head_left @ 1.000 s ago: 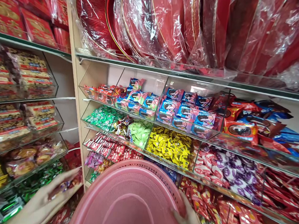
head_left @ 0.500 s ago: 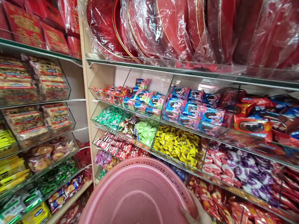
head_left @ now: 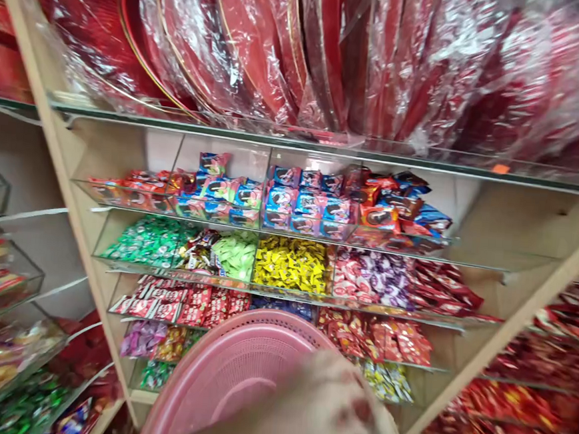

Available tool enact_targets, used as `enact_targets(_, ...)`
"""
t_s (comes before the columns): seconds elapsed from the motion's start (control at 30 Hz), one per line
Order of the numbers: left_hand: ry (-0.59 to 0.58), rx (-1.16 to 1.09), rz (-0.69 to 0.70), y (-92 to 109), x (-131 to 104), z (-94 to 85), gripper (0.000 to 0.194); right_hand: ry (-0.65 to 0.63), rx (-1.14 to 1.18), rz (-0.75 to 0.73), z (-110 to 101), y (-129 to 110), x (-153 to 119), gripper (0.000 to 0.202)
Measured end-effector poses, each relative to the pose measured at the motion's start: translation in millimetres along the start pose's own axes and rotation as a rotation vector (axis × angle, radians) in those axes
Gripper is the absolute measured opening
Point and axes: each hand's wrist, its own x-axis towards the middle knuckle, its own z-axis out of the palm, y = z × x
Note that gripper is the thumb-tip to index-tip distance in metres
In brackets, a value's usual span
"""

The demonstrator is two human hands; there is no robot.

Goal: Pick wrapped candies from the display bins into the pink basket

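Note:
A round pink plastic basket (head_left: 191, 383) with a perforated rim is held up in front of the shelves, its inside facing me. My left hand (head_left: 325, 400) reaches across the basket from the lower left, and motion smears its fingers. Whether it holds anything cannot be made out. Behind it, at the basket's right side, a part of my right hand (head_left: 390, 429) shows; it supports the basket there, with its fingers mostly covered by the left hand.
Glass shelves ahead carry wrapped sweets: green candies (head_left: 147, 240), yellow candies (head_left: 293, 265), purple-and-white candies (head_left: 389, 278) and blue snack packets (head_left: 301, 201). Red round trays (head_left: 253, 47) in clear plastic stand above. Wooden uprights (head_left: 506, 321) frame the shelves, and more shelves flank both sides.
My view has turned right and the shelves appear smaller, with the right upright now showing. My left hand has come up across the basket, covering much of my right hand.

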Motion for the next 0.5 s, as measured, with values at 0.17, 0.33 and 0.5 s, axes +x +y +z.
enact_targets(0.17,0.039,0.261,-0.425,-67,28,-15.4,0.053,0.387,-0.139,0.050,3,12,-42,0.059)
enact_targets(0.33,-0.132,0.251,-0.461,-108,15,16.6,0.054,0.389,-0.162,0.139,1,35,-66,0.062)
enact_targets(0.5,-0.015,0.348,-0.447,-97,17,50.9,0.050,0.302,-0.177,0.186,-13,60,-69,0.065)
